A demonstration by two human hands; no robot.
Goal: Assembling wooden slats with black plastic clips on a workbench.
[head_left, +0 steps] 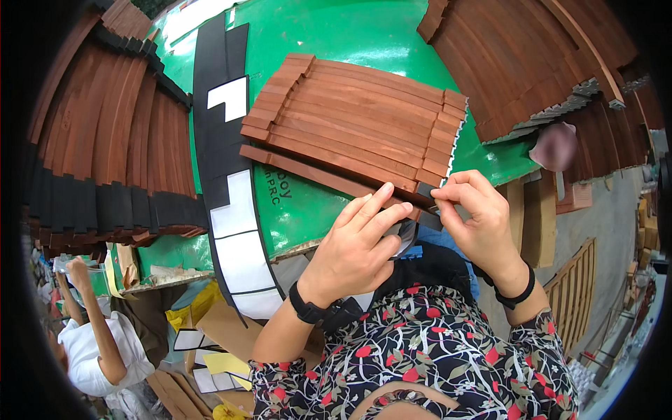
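Observation:
My left hand (360, 241) lies over the near end of a reddish-brown wooden strip (308, 172), its index and middle fingers stretched along it and holding it; the thumb is hardly visible. My right hand (479, 210) is closed in a pinch at that same end, on a small dark patch (425, 190) that looks like black sticker material. Just beyond the strip lies a row of similar wooden strips (357, 112) side by side, with pale ends on the right. Left of them runs a long backing sheet (241, 262), part covered in black patches, part bare white.
The green table (315, 217) carries stacks of wooden strips at left (105, 133) and right (511, 63), the left ones black-ended. A pinkish round object (555, 147) sits at the table's right edge. Another person in a white shirt (105, 350) works at lower left, near cardboard (227, 336).

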